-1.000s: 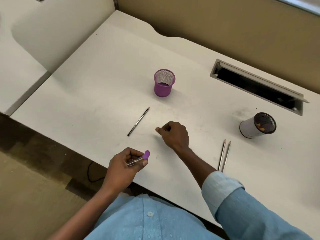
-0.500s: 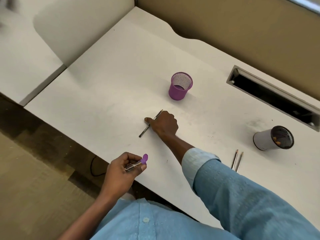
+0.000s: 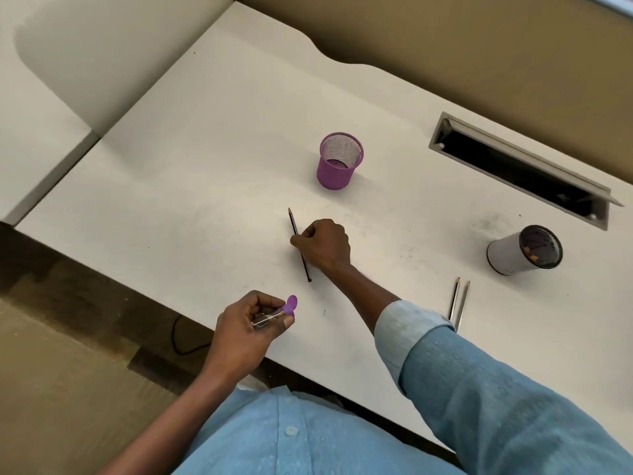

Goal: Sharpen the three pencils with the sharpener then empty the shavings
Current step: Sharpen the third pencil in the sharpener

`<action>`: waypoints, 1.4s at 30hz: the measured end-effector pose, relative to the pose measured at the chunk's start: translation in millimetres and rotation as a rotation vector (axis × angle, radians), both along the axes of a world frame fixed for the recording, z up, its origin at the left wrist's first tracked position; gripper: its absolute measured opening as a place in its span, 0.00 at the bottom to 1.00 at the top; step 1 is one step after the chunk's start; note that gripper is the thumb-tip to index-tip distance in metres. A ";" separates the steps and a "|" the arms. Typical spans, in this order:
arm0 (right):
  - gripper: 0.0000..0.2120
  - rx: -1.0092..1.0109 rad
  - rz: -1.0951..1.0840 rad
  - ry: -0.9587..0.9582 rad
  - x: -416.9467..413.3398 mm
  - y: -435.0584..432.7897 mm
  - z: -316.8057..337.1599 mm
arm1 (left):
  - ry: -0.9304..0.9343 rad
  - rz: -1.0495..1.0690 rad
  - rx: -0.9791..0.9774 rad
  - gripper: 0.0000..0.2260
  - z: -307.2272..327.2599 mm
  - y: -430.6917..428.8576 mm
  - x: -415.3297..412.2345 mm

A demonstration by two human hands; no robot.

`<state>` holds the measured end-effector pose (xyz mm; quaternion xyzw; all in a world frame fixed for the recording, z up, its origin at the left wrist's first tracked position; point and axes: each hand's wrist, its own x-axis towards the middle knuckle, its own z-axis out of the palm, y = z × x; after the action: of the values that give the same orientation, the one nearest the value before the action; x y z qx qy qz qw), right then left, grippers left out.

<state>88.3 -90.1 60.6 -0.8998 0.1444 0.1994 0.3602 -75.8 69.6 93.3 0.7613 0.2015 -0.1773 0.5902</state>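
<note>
Dark pencil gripped by right hand on tabletop; sharpener pinched in left hand.

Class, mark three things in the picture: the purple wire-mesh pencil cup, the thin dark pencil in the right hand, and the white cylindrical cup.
Purple wire-mesh pencil cup (image 3: pixel 337 174): head view, outer wall.
Thin dark pencil (image 3: pixel 293 221): head view, upper shaft.
White cylindrical cup (image 3: pixel 503 252): head view, outer side wall.
</note>
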 end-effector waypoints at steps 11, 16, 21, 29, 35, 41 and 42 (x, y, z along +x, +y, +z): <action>0.05 0.404 0.035 -0.162 -86.4 -79.2 43.3 | -0.033 -0.094 0.001 0.07 6.1 -18.3 9.8; 0.04 0.388 0.030 -0.234 -140.9 -127.9 58.9 | -0.070 -0.171 -0.047 0.09 13.0 -33.7 17.4; 0.03 0.335 0.093 -0.321 -174.9 -160.2 68.5 | -0.124 -0.264 -0.083 0.09 20.3 -52.1 22.4; 0.04 0.160 0.132 -0.458 -193.4 -184.0 73.6 | -0.196 -0.396 -0.111 0.11 31.7 -80.1 27.1; 0.05 0.073 0.171 -0.542 -202.2 -196.8 81.4 | -0.227 -0.535 -0.075 0.14 35.0 -89.9 28.9; 0.06 -0.217 0.350 -0.760 -210.4 -191.2 88.6 | -0.223 -0.675 -0.080 0.10 39.0 -85.1 36.6; 0.07 -0.244 0.361 -0.786 -212.4 -188.4 87.9 | -0.214 -0.695 -0.089 0.10 40.2 -83.3 39.8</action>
<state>-124.1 -278.6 148.5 -0.9539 -0.1401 -0.1162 0.2384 -36.0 -13.8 133.6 0.7721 -0.1400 -0.2953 0.5451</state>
